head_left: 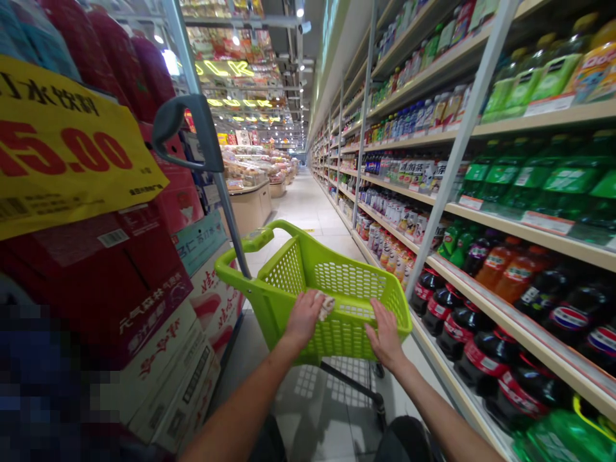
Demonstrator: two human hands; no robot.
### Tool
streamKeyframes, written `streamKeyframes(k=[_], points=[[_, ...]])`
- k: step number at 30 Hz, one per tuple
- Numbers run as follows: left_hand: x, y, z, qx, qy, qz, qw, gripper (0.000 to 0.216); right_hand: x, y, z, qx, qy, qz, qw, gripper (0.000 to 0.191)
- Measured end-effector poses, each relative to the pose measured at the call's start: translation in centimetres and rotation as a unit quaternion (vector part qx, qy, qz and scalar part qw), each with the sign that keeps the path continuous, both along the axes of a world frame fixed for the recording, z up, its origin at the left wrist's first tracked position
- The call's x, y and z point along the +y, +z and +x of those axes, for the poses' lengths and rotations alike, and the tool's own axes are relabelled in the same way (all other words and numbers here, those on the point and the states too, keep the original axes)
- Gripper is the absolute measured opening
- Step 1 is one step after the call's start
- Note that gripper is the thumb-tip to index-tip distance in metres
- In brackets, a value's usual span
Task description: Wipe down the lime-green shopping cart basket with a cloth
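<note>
A green plastic shopping basket cart (289, 314) on a dark wheeled frame stands right in front of me in the aisle. My left hand (303, 317) is closed around a crumpled pale cloth (326, 307) against the near rim of the basket. On the same near side, farther right, my right hand (385, 330) rests with its fingers stretched out and apart, touching the rim and holding nothing. The inside of the basket shows only its perforated walls and floor. A grey metal pole with a dark grey grip (212, 135) rises at the cart's left end.
Shelves (529, 221) of bottled drinks run close along the right. Stacked drink cartons (158, 359) with a yellow price sign (72, 147) crowd the left. A dark pixelated patch covers the lower left. The tiled aisle (298, 199) stretches ahead past a goods display (250, 192).
</note>
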State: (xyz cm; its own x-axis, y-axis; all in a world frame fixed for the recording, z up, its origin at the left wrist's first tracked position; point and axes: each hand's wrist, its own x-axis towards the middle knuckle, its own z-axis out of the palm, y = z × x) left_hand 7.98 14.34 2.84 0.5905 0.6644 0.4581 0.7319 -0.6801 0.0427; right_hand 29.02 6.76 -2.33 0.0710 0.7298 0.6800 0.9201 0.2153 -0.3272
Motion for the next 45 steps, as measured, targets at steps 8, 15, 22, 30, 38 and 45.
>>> streamKeyframes(k=[8, 15, 22, 30, 38, 45], points=[[-1.0, 0.0, -0.2, 0.040, 0.062, 0.032, 0.997, 0.061, 2.7, 1.4, -8.5, 0.039, 0.009, -0.025, 0.999, 0.047], [-0.2, 1.6, -3.0, 0.107, 0.067, 0.047, 0.991, 0.050, 3.5, 1.2, -7.0, -0.061, 0.036, -0.012, 0.997, 0.041], [1.1, 3.0, -1.7, 0.065, 0.079, 0.066, 0.993, 0.027, -2.3, -2.4, 4.4, -0.015, -0.048, 0.033, 0.998, 0.044], [2.3, 4.6, 0.3, 0.134, 0.052, -0.004, 0.990, 0.023, 0.4, -1.6, 0.0, 0.013, -0.030, 0.081, 0.996, 0.039], [1.2, 4.1, 1.3, 0.109, 0.081, 0.005, 0.991, 0.023, -2.5, -2.4, 7.5, 0.064, -0.116, 0.075, 0.988, 0.034], [1.0, 3.8, 2.7, 0.097, 0.103, 0.011, 0.990, 0.024, 0.9, -0.9, 1.0, 0.022, 0.010, 0.072, 0.997, 0.035]])
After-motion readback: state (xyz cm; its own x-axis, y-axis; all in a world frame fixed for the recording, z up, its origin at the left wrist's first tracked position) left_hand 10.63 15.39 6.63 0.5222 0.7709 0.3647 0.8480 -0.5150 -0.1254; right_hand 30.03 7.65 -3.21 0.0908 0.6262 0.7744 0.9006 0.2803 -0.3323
